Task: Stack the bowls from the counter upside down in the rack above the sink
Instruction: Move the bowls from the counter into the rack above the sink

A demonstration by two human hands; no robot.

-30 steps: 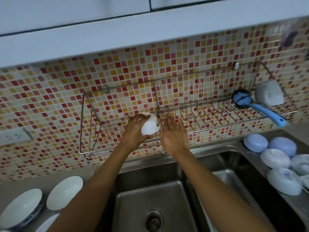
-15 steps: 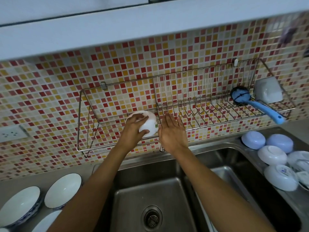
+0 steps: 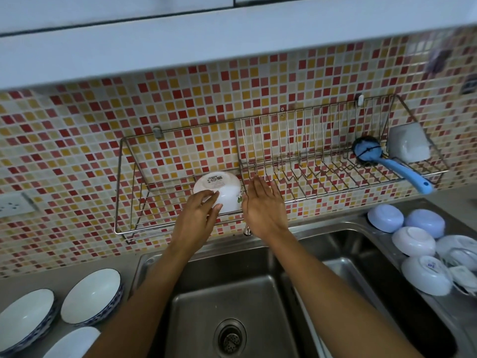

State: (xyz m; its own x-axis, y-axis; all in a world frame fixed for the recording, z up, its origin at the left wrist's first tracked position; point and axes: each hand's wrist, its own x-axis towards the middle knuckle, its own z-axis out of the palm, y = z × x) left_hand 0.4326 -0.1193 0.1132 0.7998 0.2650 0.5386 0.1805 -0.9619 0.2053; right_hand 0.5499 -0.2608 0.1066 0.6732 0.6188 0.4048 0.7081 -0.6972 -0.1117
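Above a steel double sink (image 3: 232, 301), on a wire rack (image 3: 322, 171) fixed to a wall of red, orange and cream mosaic tile, a person's left hand (image 3: 197, 220) grasps a small white bowl (image 3: 222, 189), fingers curled over its near side. The bowl sits upside down in the left section of the rack, its base ring and a printed label facing up, just left of the divider where the plate slots begin. The right hand (image 3: 263, 205) is released, its fingers straight and together, held beside the bowl's right edge at the rack's front rail; whether it touches the bowl cannot be told. At the rack's far right end lie a blue-handled brush (image 3: 387, 164) and an overturned white container (image 3: 407, 146). On the desk right of the sink, a cluster of overturned bowls (image 3: 415, 241), white and pale blue, lies close together. On the desk at near left stand blue-rimmed white bowls (image 3: 90, 295), upright, some stacked. A white wall socket (image 3: 15, 205) is set in the tile at far left.
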